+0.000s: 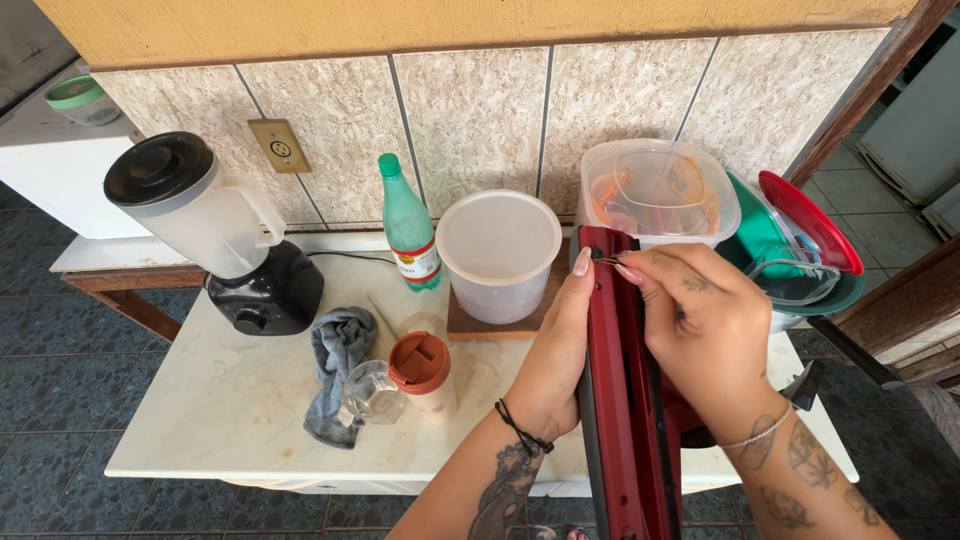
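Observation:
A dark red flat appliance (pixel 620 400) stands on edge at the right of the white table (pixel 230 400), its narrow side facing me. My left hand (pixel 555 350) rests along its left side, fingers pointing up to the top corner. My right hand (pixel 700 330) reaches over the top from the right, and its fingertips pinch something small and thin at the upper edge. What that small thing is I cannot tell.
A blender (pixel 215 230) stands at the back left, a green bottle (pixel 408 225) and a round white tub (pixel 498 250) on a wooden board behind. A grey cloth (pixel 335 365), a small glass jar (pixel 372 392) and an orange-capped shaker (pixel 423 372) lie mid-table. Stacked plastic containers (pixel 660 190) and lids (pixel 800 240) sit at the right.

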